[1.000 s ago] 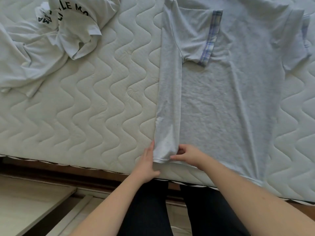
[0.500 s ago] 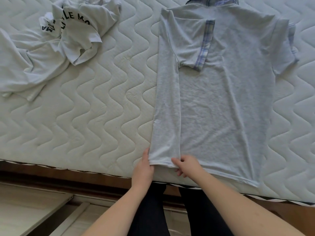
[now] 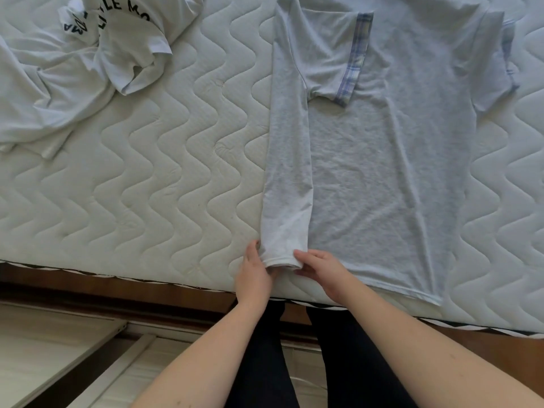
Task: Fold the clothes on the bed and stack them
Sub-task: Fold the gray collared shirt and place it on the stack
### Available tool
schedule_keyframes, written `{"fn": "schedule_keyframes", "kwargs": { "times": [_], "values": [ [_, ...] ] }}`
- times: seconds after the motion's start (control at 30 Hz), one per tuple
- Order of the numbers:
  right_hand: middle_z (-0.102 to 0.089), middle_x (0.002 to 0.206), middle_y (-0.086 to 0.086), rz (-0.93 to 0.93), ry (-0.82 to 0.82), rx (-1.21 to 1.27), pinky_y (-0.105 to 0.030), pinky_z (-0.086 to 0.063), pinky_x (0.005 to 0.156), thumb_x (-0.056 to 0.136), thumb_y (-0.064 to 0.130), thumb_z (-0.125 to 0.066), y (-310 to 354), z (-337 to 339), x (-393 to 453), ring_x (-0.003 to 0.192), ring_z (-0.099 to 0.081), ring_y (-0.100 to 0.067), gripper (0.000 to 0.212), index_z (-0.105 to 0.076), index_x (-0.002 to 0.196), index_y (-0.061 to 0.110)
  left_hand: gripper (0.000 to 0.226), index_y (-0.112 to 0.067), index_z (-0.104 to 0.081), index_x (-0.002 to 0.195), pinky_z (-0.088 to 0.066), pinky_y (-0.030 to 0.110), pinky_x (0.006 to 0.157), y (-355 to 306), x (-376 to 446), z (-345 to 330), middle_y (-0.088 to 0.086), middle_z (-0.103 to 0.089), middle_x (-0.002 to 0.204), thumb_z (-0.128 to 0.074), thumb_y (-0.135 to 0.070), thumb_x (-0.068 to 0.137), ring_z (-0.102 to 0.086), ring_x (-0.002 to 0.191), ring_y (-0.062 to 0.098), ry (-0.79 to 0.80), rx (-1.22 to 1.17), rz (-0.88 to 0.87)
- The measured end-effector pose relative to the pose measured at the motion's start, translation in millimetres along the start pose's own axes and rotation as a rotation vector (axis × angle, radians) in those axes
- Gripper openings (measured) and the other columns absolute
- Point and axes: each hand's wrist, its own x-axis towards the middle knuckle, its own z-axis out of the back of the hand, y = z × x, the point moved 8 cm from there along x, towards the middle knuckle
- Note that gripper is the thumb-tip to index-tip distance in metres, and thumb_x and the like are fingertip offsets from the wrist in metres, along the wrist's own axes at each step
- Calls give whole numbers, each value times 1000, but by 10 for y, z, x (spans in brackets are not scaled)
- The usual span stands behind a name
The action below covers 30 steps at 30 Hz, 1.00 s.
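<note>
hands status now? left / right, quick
Left hand: pinches the hem corner of the grey shirt's folded strip.
Right hand: grips the same hem at the strip's inner edge.

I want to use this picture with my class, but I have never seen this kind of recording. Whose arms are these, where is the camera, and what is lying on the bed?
There is no machine here. A person wears a wide-angle camera on the head, so you look down along their own arms.

On the quilted mattress lies a grey T-shirt, spread flat, with its left side and plaid-trimmed sleeve already folded inward. The left hand and right hand both pinch the bottom hem of that folded strip, at the near edge of the bed.

At upper left sits a crumpled white T-shirt with black lettering, not yet folded.
</note>
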Motion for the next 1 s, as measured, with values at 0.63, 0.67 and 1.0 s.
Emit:
{"fn": "schedule_keyframes", "kwargs": {
  "times": [0.63, 0.67, 1.0],
  "values": [
    [-73, 70, 11, -38, -206, -781, -23, -47, 60, 94, 50, -51, -125, 455, 11, 56, -66, -4, 35, -70, 80, 25, 57, -16, -42, 143, -53, 40, 72, -65, -190, 137, 1, -67, 109, -58, -28, 90, -64, 89, 27, -21, 292, -284],
    [-73, 70, 12, -33, -190, -761, -24, -47, 62, 94, 51, -52, -120, 425, 18, 57, -66, -3, 35, -71, 80, 24, 56, -17, -40, 145, -52, 39, 71, -37, -212, 149, 2, -67, 111, -56, -27, 92, -64, 89, 28, -34, 271, -262],
    [-76, 98, -1, -44, 85, -281, -24, -51, 70, 92, 39, -65, -172, 200, -60, 93, -71, -12, 29, -77, 92, 14, 59, -34, -29, 137, -50, 37, 63, 10, -217, 48, -6, -62, 117, -60, -44, 87, -64, 88, 25, -64, 94, -5]
  ]
}}
